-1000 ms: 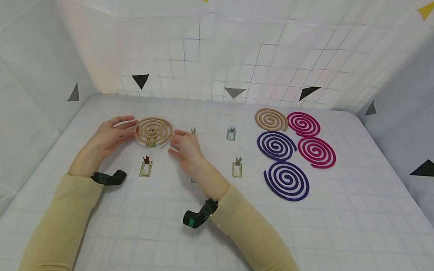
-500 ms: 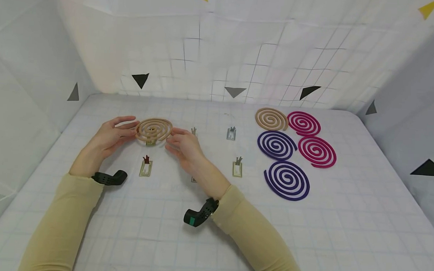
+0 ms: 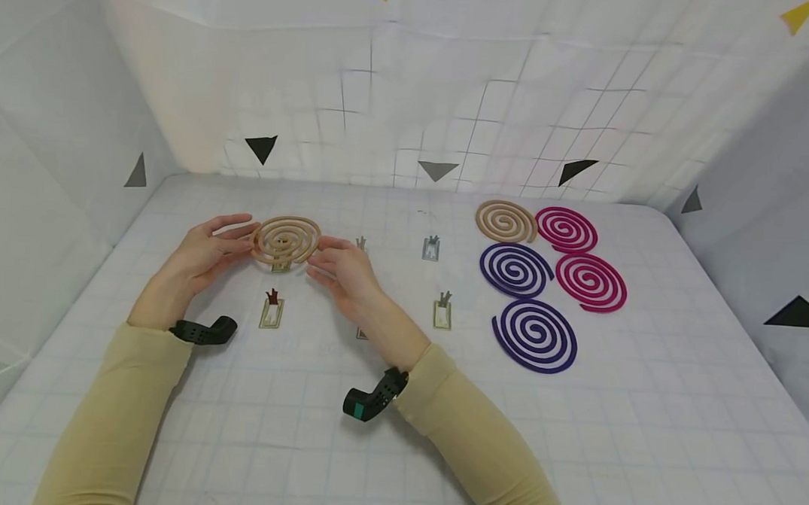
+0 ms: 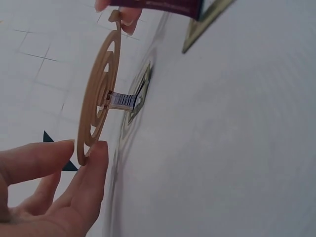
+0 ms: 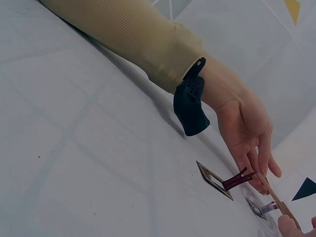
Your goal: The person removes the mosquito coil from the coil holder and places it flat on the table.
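A tan mosquito coil is raised above the table at the left, over a small metal stand whose upright tab reaches its middle. Whether the two are fixed together, I cannot tell. With thumb and fingers, my left hand pinches the coil's left edge. The fingers of my right hand pinch its opposite edge, seen at the top of the left wrist view and the lower right of the right wrist view. Nearer me is another stand with dark red prongs. My right hand partly covers two more stands.
On the right of the white gridded table lie another tan coil, two pink coils and two purple coils. Two small stands stand mid-table, a grey one and a greenish one. White sheeting encloses the back and sides.
My right fingers, apart from the coil a second ago, have come left onto its edge. The coil has tilted and turned slightly above its stand. My left hand has barely moved.
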`<state>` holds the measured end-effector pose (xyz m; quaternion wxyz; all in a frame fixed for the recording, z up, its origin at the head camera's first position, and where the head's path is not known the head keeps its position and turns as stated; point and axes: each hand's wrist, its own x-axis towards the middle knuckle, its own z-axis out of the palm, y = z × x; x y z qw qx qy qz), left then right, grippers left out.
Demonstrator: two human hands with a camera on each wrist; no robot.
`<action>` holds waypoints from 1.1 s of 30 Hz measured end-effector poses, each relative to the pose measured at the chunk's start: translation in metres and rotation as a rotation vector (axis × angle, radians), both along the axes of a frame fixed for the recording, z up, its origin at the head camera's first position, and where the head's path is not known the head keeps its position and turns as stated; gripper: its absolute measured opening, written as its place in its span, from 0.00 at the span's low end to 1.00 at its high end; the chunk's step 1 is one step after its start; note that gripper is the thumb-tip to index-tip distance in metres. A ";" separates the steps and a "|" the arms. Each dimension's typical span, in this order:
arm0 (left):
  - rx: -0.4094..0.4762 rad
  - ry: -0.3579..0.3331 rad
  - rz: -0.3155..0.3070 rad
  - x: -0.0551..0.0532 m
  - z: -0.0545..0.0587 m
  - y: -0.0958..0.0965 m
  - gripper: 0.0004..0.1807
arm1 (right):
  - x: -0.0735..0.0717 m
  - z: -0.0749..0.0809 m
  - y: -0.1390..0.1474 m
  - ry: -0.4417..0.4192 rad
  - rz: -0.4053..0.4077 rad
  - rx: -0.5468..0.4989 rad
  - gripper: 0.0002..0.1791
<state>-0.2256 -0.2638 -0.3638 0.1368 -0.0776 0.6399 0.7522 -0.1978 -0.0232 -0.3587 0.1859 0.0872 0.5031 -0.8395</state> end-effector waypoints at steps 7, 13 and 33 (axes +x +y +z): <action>0.009 -0.001 0.013 0.001 0.001 0.000 0.37 | -0.001 0.000 0.000 -0.001 0.001 0.000 0.26; 0.030 0.014 0.022 0.001 -0.001 -0.001 0.36 | -0.001 0.000 0.000 -0.003 -0.002 -0.009 0.25; 0.100 0.050 0.059 0.001 0.002 0.002 0.27 | -0.002 0.003 0.003 0.019 -0.006 -0.001 0.24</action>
